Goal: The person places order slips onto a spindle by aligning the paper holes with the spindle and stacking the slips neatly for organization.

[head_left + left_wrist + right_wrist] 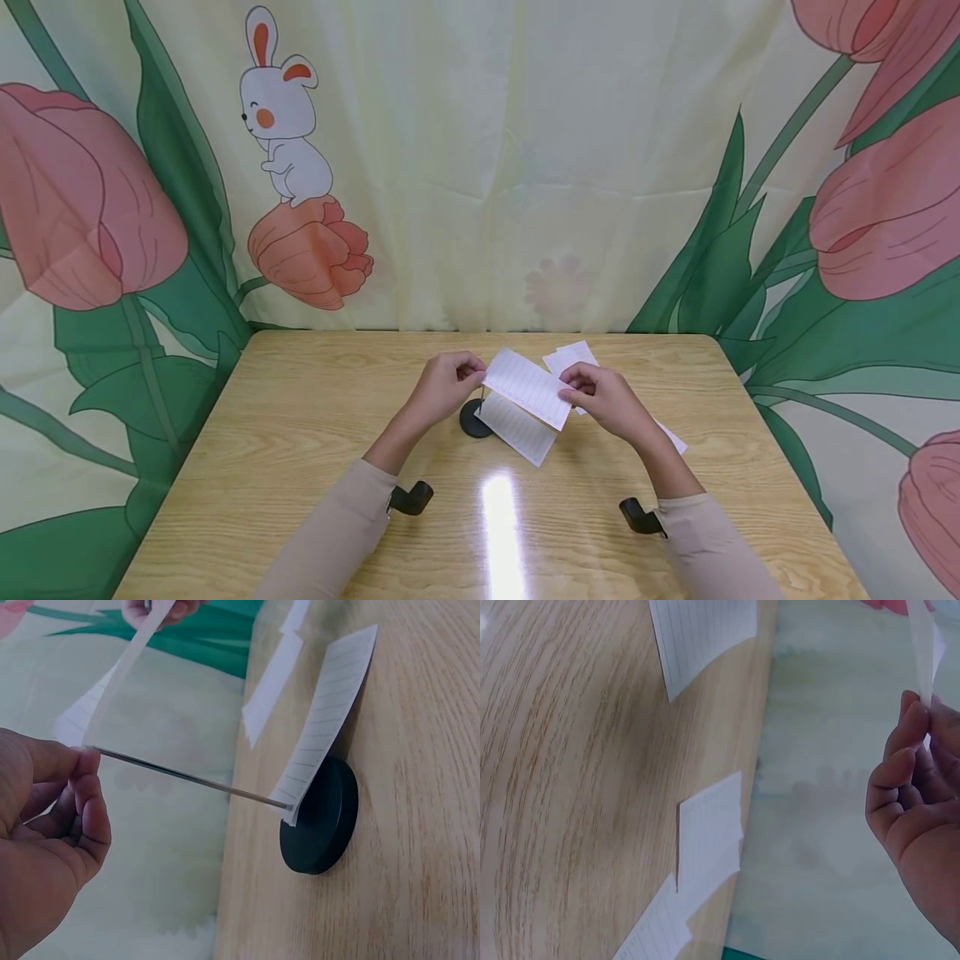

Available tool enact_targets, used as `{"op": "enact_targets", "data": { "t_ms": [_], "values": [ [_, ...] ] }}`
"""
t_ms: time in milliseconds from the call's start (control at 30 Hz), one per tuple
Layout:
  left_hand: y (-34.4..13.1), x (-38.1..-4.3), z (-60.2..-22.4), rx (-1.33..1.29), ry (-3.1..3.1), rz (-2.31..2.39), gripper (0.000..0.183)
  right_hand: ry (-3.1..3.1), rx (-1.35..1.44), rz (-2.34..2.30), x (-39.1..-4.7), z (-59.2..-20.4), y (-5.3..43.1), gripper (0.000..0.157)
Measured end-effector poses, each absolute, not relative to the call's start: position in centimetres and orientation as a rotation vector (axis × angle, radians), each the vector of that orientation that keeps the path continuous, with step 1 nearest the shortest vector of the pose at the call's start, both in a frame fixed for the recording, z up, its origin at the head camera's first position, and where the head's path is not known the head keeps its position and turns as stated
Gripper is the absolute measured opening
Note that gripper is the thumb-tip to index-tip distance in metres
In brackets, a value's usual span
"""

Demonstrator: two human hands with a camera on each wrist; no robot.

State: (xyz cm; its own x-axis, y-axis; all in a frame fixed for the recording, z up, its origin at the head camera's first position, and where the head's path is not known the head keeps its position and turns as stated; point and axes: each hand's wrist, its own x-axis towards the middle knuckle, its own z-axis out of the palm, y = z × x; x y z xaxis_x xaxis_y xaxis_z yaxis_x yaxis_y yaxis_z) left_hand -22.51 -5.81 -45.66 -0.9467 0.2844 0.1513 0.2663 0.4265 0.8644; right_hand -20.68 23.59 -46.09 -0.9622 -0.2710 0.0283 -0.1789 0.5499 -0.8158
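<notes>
A lined white paper slip [525, 385] is stretched between both hands above the table. My left hand [447, 383] pinches its left corner between thumb and fingers, right at the top of a thin metal spike [195, 780]. The slip's opposite end is pinched by my right hand [603, 398], thumb against fingers. The spike rises from a round black base [321, 840] on the table; together they form a bill spike. Low on it, a second lined slip [330, 705] is pierced near one end and slants out over the base.
More lined slips [572, 356] lie on the wooden table [337, 392] behind the right hand, and another slip [672, 436] lies beneath the right forearm. A tulip-and-rabbit curtain [465, 167] hangs along the table's back edge. Black wrist devices [412, 498] stick out from both sleeves.
</notes>
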Motion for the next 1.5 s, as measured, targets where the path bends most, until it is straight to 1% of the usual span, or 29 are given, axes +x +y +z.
{"op": "enact_targets", "data": {
  "t_ms": [967, 1500],
  "values": [
    [-5.7, -22.2, -46.6, 0.47, 2.601, 1.695, 0.006, 2.689, -0.362, -1.354, -20.4, -46.5, 23.5, 0.016],
    [-5.5, -22.7, -48.6, 0.398, 2.578, 1.655, 0.006, 2.656, -0.349, -1.333, -20.2, -47.7, 23.6, 0.014]
  ]
}}
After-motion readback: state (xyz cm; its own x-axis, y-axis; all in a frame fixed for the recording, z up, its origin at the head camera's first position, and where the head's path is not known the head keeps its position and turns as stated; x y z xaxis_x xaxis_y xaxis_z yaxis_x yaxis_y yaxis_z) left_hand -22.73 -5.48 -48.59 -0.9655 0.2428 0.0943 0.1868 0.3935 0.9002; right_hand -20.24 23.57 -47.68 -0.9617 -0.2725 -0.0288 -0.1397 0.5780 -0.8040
